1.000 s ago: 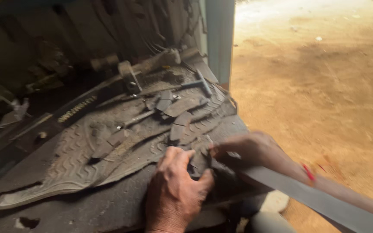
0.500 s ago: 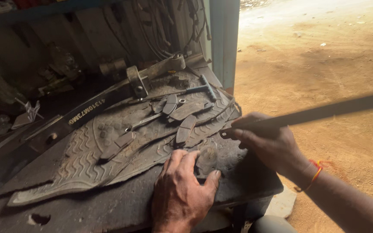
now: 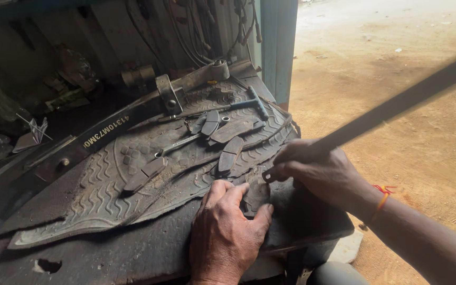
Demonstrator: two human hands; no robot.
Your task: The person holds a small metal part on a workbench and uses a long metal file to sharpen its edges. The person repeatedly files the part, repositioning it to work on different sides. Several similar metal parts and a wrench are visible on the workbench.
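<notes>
I see a dark worktop (image 3: 133, 258) carrying a big ribbed rubber mat (image 3: 106, 184) strewn with flat metal pads (image 3: 229, 154) and a hammer (image 3: 249, 103), with a long metal bar (image 3: 106, 129) lying along the mat's far edge. My right hand (image 3: 317, 171) is closed around one end of a long flat metal strip (image 3: 397, 105) that rises up and away to the right over the dirt floor (image 3: 397, 68). My left hand (image 3: 228, 232) lies open, palm down, fingers spread, pressing a small dark piece (image 3: 255, 196) onto the worktop's near edge just beside the right hand.
</notes>
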